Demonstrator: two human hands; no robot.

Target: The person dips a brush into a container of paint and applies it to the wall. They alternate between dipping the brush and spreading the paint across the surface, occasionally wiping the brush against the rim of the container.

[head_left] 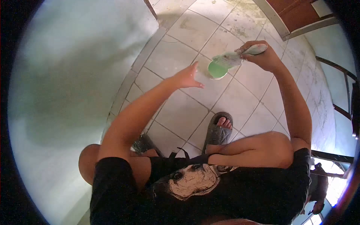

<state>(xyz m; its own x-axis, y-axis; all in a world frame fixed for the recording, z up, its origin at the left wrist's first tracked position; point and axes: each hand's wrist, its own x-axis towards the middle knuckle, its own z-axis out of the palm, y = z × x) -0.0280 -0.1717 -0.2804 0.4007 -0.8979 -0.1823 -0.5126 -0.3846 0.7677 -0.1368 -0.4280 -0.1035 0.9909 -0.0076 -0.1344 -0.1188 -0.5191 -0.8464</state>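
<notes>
Gripping one brush (229,60) in the head view, the right hand (261,57) is closing its fingers around the handle, while the left hand (185,78) is holding nothing, its thumb and fingers spreading apart just beside one cup (218,79). Two hands, one brush and one cup are showing. The brush is hovering at the far right side of the cup's mouth, its bristles overlapping the rim; whether they are touching it, I cannot tell. Its long axis is running roughly left to right, the bristles pointing left and slightly near, the rounded handle end pointing right. Pale green, smeary paint is coating the broad, flat head. The round cup is holding smooth green paint (216,70) and standing on the floor (183,108), whose smooth, pale square tiles are showing smudges. Two grey sandals (217,138) are resting nearer, one partly hidden. On the left, a pale green wall (75,82) is rising, blotchy with shadow.
</notes>
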